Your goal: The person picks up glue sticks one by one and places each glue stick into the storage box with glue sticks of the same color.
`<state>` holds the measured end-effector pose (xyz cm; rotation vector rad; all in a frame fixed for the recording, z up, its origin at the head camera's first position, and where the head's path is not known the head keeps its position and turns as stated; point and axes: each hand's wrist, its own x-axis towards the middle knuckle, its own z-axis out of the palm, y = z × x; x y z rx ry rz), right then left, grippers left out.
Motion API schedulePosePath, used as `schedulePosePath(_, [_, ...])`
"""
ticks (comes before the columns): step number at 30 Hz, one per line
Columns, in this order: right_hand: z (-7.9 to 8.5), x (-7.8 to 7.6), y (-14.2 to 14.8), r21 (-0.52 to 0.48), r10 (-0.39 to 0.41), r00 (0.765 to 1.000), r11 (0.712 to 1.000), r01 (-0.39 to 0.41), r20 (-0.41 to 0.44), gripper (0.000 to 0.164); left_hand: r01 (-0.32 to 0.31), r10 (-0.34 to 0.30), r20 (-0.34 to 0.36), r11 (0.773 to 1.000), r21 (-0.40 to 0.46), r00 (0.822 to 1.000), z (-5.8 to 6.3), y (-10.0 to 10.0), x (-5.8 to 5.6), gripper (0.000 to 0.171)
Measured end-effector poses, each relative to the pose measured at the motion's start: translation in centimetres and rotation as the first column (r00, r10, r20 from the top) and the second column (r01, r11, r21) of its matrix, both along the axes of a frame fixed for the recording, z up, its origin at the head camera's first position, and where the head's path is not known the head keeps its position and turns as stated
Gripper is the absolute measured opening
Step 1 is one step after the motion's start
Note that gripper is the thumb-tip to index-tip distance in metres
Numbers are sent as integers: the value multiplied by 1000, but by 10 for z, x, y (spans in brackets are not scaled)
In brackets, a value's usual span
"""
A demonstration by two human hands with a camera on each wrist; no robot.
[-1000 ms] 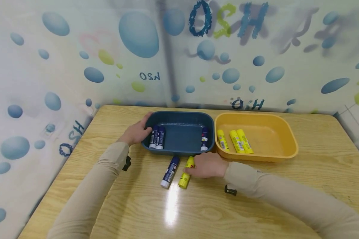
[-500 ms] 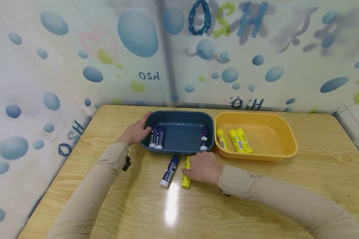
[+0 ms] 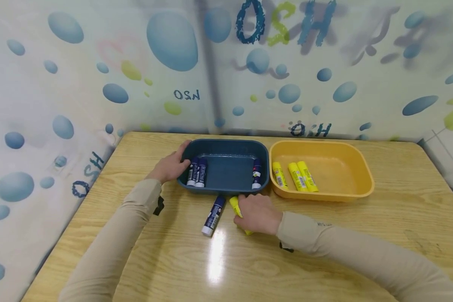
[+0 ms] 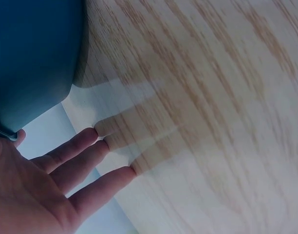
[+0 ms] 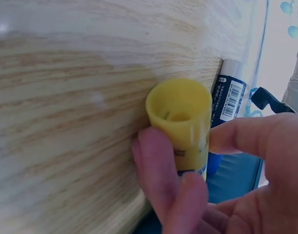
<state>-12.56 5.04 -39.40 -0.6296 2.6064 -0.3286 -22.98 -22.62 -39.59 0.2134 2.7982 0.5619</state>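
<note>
A dark blue plastic bin (image 3: 226,174) lies left of a yellow plastic bin (image 3: 343,176). My left hand (image 3: 170,165) holds the blue bin's left rim, thumb over the edge and inside; in the left wrist view several fingers (image 4: 81,165) stretch out beside the bin's outer wall. With my right hand (image 3: 259,213) I grip a yellow glue stick (image 3: 235,205) just in front of the blue bin. Its hollow round end (image 5: 180,105) faces the camera in the right wrist view, between thumb and fingers. A blue glue stick (image 3: 213,216) with a white end lies on the table to its left.
Inside the blue bin are two blue glue sticks (image 3: 201,173) at the left and one blue-and-white stick (image 3: 256,174) at the right. Several yellow glue sticks (image 3: 302,177) lie in the yellow bin. The wooden table (image 3: 166,251) meets a bubble-patterned wall covering (image 3: 249,84) behind.
The yellow glue stick has turned under my right hand, its near end swinging to the right, and my grip now covers its middle. My left hand and the bins stay in place.
</note>
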Motion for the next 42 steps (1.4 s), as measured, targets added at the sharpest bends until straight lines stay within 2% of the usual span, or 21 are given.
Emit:
schedulePosePath(7, [2,2,3,-3,41,999,999,-41,23,29,2,-2,1,1000,3,1000,-2,-1,0,66])
schedulePosePath(18, [9,11,13,-40,87,994,996,-85,66,35,-2,2,6,1000,2,1000,-1,-2,0,66])
schedulePosePath(29, [22,14,30,-97,51,995,994,-42,89,40,-2,2,2,1000,-3,1000,-1,0,0,66])
schedulePosePath(42, [41,11,61,-115,-3,1000,993,5,19,36,-5,5,-2,1000,-6,1000,-2,-1,0,66])
